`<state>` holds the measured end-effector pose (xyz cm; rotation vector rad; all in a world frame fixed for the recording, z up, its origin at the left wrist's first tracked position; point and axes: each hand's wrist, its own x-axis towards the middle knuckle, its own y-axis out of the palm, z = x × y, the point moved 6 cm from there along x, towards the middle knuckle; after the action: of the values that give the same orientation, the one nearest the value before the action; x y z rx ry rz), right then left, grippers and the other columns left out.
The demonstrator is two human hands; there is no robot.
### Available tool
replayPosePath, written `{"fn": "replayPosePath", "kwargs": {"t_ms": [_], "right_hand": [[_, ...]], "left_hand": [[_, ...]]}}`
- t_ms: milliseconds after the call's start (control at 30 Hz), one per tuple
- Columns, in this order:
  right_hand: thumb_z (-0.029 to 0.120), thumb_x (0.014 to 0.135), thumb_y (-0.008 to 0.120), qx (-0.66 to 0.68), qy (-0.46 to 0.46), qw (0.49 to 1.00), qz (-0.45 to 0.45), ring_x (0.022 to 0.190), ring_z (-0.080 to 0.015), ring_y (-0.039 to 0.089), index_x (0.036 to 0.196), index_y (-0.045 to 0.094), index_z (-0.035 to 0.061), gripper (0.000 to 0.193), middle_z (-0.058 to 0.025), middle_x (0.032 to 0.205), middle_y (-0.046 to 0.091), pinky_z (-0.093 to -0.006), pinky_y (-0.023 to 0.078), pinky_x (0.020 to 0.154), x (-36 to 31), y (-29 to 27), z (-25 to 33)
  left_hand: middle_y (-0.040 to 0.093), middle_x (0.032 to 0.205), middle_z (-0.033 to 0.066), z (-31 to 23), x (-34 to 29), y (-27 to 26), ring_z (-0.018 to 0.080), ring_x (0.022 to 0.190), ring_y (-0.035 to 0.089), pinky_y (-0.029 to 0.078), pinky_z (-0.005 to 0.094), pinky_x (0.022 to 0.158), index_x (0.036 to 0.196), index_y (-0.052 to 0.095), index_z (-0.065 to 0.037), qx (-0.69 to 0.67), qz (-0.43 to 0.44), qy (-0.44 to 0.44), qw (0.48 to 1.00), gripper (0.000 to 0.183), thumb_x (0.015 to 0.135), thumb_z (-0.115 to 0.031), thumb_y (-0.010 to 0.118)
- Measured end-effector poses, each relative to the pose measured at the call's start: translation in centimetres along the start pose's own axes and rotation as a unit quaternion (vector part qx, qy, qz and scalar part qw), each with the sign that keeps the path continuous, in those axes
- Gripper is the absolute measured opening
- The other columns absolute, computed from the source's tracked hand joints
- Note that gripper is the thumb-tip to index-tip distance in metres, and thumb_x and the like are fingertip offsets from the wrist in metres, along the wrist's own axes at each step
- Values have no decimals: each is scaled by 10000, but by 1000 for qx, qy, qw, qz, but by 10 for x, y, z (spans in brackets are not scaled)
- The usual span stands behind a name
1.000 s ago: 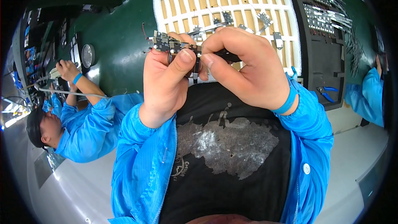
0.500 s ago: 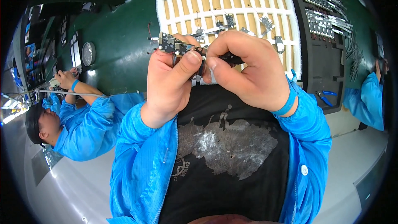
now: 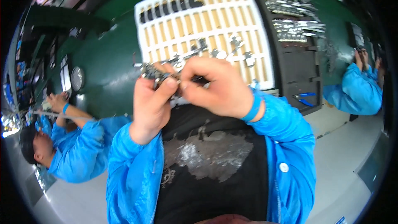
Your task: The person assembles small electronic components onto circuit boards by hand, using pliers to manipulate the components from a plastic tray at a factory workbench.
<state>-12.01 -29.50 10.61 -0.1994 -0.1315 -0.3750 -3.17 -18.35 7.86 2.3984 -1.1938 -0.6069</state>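
A small dark circuit board with metal parts [image 3: 159,74] sits raised in front of the chest, pinched between both hands just below the near edge of a white slotted tray [image 3: 207,20]. The left hand [image 3: 151,108] has its grip clenched on the board from below, thumb pressed up against its right end. The right hand [image 3: 219,89] closes on the same board from the right, fingertips meeting the left thumb; its wrist carries a blue band [image 3: 253,105]. More small metal pieces [image 3: 232,47] lie along the tray's lower rows, while its upper-left slots hold dark parts. The tray rests on a green counter [image 3: 107,70]. Right of it stands a black tray [image 3: 298,37] with rows of shiny pieces, and blue-handled pliers [image 3: 306,98] lie at its lower end. Co-workers in blue jackets sit at the far left [image 3: 70,149] and far right [image 3: 354,89].
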Motion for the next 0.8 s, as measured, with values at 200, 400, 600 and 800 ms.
{"fn": "replayPosePath", "kwargs": {"t_ms": [200,400,600,800], "right_hand": [[47,817,678,-35,-65,997,38,792,-288,606,875,592,30,105,-98,826,615,-374,482,723,2,-12,18],[66,869,671,-29,-46,989,136,799,-284,595,918,579,26,111,-102,842,596,-383,469,722,0,-9,17],[54,900,640,-36,-4,985,168,748,-241,581,864,583,18,77,-87,782,587,-346,459,678,0,-18,20],[40,912,615,49,61,982,172,727,-131,567,845,600,0,80,-59,766,604,-284,460,670,5,-42,26]], "left_hand": [[508,773,-3,-8,0,-6,68,690,450,359,231,606,802,492,-83,105,52,-7,993,253,875,-131,729],[556,765,-45,-11,2,-3,23,674,458,350,193,581,841,557,-62,165,88,-4,982,259,848,-174,791],[596,810,-40,-13,-2,1,27,716,502,410,208,627,917,587,-55,101,100,-36,989,215,869,-165,766],[558,806,-46,-16,-1,-11,37,699,446,381,222,621,1000,612,-35,198,70,-68,975,193,980,-218,554]]}}
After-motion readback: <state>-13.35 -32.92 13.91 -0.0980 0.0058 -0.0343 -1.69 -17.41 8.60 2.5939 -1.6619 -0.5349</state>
